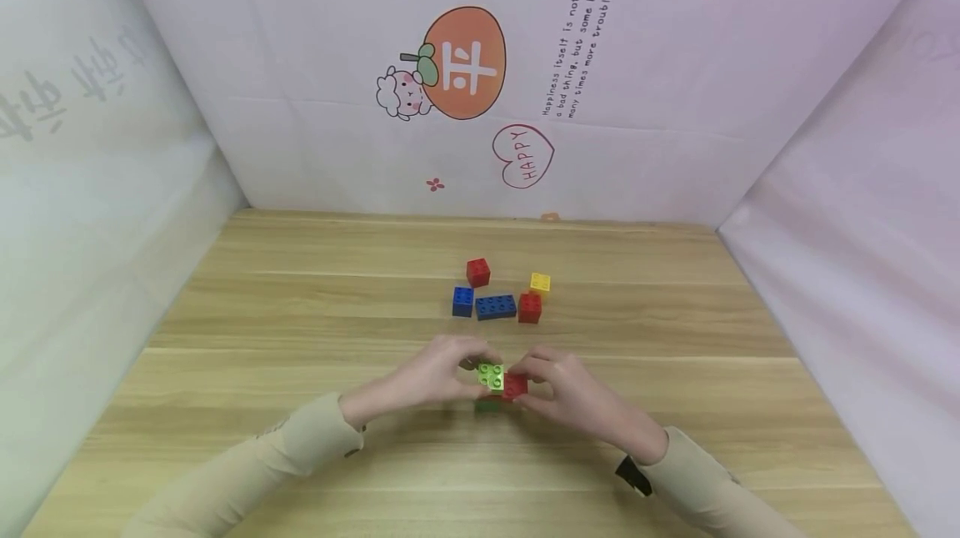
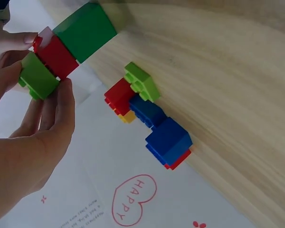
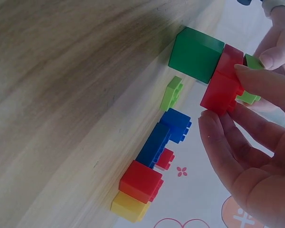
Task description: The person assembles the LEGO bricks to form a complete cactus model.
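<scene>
My left hand (image 1: 435,371) pinches a light green brick (image 1: 491,377) between thumb and fingers. That brick sits on the studded side of a red brick (image 3: 220,92), at one end. My right hand (image 1: 572,394) grips the red brick's other end, thumb on one side and fingers on the other. A larger dark green block (image 3: 195,54) adjoins the red brick's underside, mostly hidden beneath it in the head view. In the right wrist view a line crosses the red part; whether it is one brick or two I cannot tell.
Beyond the hands, on the wooden table (image 1: 300,313), lie a blue brick (image 1: 462,302), a longer dark blue brick (image 1: 496,307), two red bricks (image 1: 477,273) and a yellow brick (image 1: 540,282). Another light green brick (image 2: 141,81) shows in the wrist views. White printed sheets wall the table.
</scene>
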The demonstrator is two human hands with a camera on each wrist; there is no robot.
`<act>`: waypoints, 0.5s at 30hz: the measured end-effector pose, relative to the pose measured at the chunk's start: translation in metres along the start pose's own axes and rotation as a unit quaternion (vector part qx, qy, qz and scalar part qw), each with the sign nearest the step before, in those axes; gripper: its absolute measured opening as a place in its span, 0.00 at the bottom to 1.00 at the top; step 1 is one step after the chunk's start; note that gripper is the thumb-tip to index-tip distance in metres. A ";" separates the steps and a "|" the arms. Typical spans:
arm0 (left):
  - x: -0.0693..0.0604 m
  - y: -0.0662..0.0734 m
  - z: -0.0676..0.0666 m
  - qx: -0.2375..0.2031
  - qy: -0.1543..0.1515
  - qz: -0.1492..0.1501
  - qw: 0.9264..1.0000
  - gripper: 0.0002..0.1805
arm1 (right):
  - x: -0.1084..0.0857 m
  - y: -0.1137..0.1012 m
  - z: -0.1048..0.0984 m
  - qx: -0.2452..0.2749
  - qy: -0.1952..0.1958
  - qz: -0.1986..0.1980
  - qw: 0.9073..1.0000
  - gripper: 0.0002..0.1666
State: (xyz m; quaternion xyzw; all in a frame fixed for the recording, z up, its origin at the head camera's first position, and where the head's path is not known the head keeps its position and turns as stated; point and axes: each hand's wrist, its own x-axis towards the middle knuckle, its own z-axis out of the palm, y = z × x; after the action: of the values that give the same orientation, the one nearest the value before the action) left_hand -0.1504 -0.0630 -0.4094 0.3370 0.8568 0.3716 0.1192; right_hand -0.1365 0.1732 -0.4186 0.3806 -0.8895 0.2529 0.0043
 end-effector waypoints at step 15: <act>-0.004 -0.011 0.008 -0.063 0.028 -0.001 0.998 0.18 | 0.000 0.001 0.001 -0.005 0.009 -0.013 1.000 0.15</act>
State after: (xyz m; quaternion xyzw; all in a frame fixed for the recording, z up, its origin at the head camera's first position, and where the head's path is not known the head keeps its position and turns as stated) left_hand -0.1485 -0.0665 -0.4232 0.3172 0.8350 0.4341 0.1168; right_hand -0.1369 0.1734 -0.4196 0.3903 -0.8856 0.2512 0.0173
